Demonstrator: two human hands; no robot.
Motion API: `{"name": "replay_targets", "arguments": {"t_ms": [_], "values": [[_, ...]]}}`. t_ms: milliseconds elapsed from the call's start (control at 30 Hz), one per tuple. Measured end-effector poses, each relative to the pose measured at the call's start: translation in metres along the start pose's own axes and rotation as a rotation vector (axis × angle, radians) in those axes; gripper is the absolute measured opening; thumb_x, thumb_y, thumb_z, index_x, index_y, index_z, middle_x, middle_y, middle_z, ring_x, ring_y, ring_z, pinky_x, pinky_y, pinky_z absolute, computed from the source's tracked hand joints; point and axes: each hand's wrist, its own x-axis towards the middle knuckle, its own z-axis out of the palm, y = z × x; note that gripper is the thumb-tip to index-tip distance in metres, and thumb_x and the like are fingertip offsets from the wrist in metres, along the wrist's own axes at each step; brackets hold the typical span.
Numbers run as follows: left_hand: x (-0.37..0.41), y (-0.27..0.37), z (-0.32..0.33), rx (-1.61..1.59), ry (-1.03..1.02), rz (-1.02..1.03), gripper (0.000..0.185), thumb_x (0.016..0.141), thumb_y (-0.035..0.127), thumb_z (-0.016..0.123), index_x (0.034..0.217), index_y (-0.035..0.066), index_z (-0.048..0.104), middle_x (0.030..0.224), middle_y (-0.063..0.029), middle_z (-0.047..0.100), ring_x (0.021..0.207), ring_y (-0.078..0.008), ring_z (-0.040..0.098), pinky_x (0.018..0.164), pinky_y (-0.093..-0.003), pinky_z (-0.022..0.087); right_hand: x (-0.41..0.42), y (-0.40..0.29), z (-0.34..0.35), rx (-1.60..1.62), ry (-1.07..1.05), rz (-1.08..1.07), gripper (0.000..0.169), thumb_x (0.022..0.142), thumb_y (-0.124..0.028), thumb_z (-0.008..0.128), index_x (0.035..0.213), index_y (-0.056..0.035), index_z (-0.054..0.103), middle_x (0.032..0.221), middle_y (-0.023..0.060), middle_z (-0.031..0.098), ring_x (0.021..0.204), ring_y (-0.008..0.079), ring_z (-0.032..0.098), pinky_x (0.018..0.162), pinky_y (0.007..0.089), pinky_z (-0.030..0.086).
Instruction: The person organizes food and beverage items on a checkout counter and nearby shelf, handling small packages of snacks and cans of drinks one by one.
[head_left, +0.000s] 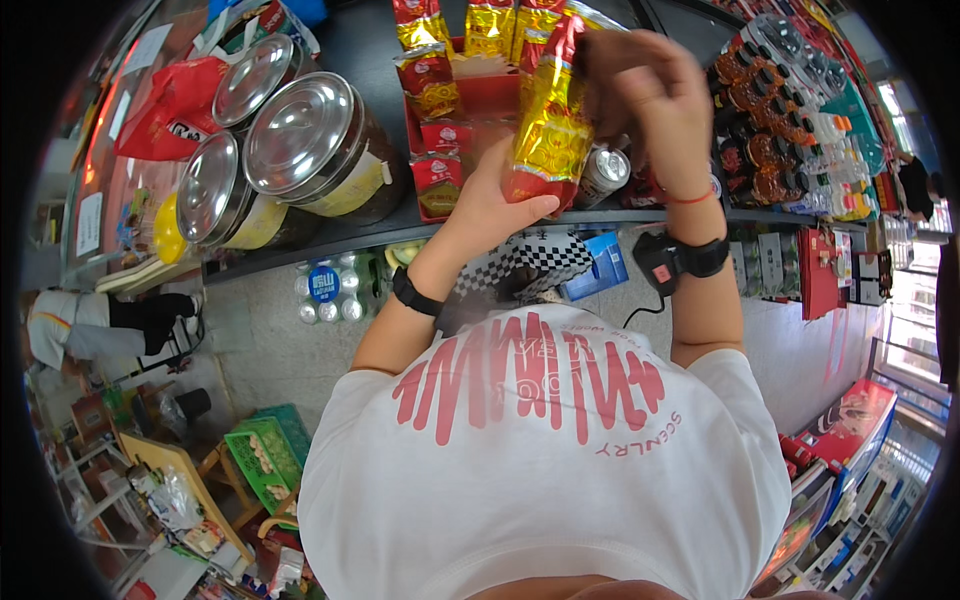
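My left hand (491, 191) grips a red and gold foil packet (555, 127) near its lower end. The packet stands tilted in front of an open red cardboard box (491, 94) on a dark shelf. My right hand (664, 97) is blurred beside the packet's upper right side; whether its fingers touch the foil cannot be made out. Similar packets stand along the back of the box, such as a gold one (489, 30), and another (427, 79) stands at its left side. Smaller red packets (437, 180) lie at its front left. A silver can (604, 171) is below my right hand.
Large jars with shiny metal lids (300, 131) stand left of the box, near a red bag (171, 109). Several dark-capped bottles (761, 142) fill the right side. Shrink-wrapped cans (328, 289) sit below the shelf edge. Another person (112, 326) is at the far left.
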Motion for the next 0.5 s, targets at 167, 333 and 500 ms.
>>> {"name": "replay_targets", "arguments": {"t_ms": [167, 333, 500], "values": [[-0.001, -0.017, 0.008, -0.125, 0.005, 0.002, 0.081, 0.079, 0.008, 0.079, 0.143, 0.001, 0.03, 0.13, -0.0089, 0.051, 0.119, -0.0181, 0.054, 0.098, -0.0337, 0.048, -0.034, 0.014, 0.019, -0.506, -0.309, -0.546, 0.032, 0.068, 0.008, 0.06, 0.094, -0.0089, 0.068, 0.111, 0.0073, 0.066, 0.105, 0.0288, 0.059, 0.092, 0.0392, 0.046], [0.0, -0.02, 0.006, -0.216, 0.059, -0.035, 0.075, 0.081, 0.004, 0.074, 0.143, 0.003, 0.031, 0.13, -0.0094, 0.052, 0.12, -0.0187, 0.053, 0.099, -0.0354, 0.047, -0.064, 0.023, -0.004, -0.294, -0.509, -0.316, 0.024, 0.07, 0.007, 0.058, 0.087, -0.0072, 0.065, 0.098, 0.0054, 0.063, 0.095, 0.0255, 0.06, 0.085, 0.035, 0.047], [-0.01, -0.019, 0.009, -0.416, -0.026, -0.055, 0.079, 0.085, 0.014, 0.075, 0.147, 0.003, 0.027, 0.135, -0.0101, 0.049, 0.122, -0.0192, 0.051, 0.102, -0.0341, 0.044, -0.051, 0.026, -0.016, 0.089, 0.084, 0.26, 0.035, 0.089, 0.003, 0.046, 0.122, 0.0012, 0.056, 0.113, 0.007, 0.061, 0.105, 0.0187, 0.059, 0.092, 0.0289, 0.046]]}}
